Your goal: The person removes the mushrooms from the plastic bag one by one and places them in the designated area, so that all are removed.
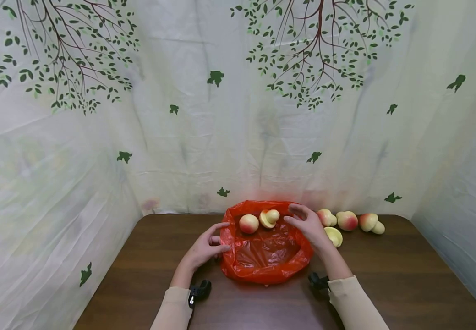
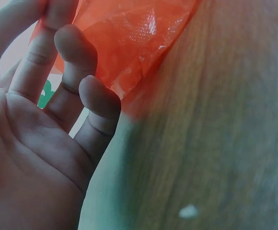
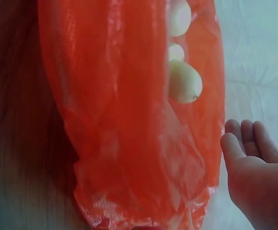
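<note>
A red plastic bag (image 1: 267, 275) lies wide open on the table, its rim spread into a ring. Inside, towards the back, are two mushroom-like pieces: one shows a rounded red-and-yellow cap (image 1: 248, 224), the other a pale underside and stem (image 1: 272, 216). My left hand (image 1: 202, 247) is at the bag's left rim, fingers loosely bent; in the left wrist view its fingertips (image 2: 100, 96) overlap the red film. Over the back right rim hovers my right hand (image 1: 309, 224), fingers apart with nothing between them. In the right wrist view this hand (image 3: 261, 179) has its fingertips right at the bag's edge.
Right of the bag, several more mushroom-like pieces stand near the table's back edge, among them a red-and-yellow one (image 1: 347, 221) and one with its stem out to the side (image 1: 370, 222). A pale yellow one (image 1: 334, 237) sits nearer. Leaf-printed curtain (image 1: 262, 137) surrounds the brown table (image 1: 386, 275).
</note>
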The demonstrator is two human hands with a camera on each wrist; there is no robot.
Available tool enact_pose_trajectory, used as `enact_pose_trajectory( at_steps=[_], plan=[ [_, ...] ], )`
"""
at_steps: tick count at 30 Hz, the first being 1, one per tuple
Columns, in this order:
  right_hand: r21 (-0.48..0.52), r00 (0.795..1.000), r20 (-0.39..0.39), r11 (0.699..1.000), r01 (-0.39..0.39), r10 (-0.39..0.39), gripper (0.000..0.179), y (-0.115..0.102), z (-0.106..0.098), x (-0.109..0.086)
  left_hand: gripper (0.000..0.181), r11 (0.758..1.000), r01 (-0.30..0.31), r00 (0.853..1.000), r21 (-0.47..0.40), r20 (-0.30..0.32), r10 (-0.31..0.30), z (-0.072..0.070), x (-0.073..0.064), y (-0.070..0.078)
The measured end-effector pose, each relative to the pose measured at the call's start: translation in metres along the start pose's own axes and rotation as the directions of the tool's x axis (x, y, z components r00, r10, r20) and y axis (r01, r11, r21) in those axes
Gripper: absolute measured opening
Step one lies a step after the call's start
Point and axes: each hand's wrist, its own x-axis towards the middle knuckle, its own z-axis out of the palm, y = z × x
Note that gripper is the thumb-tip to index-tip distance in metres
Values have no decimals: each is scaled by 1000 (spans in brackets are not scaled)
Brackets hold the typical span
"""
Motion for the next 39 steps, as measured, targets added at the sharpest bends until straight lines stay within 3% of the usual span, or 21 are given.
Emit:
enact_pose_trajectory(
  at_steps=[7,19,39],
  plan=[
    [-5,1000,-7,1000,23,-23,61,4,10,9,69,1000,-9,1000,-5,8,9,-1,0,2],
    [-49,998,-35,998,-47,45,56,18,24,21,70,1000,-15,1000,-3,13,15,-1,2,1],
    [-66,996,-65,995,-68,64,59,30,36,36,71,1000,-7,1000,-7,20,8,-2,1,2]
  ],
)
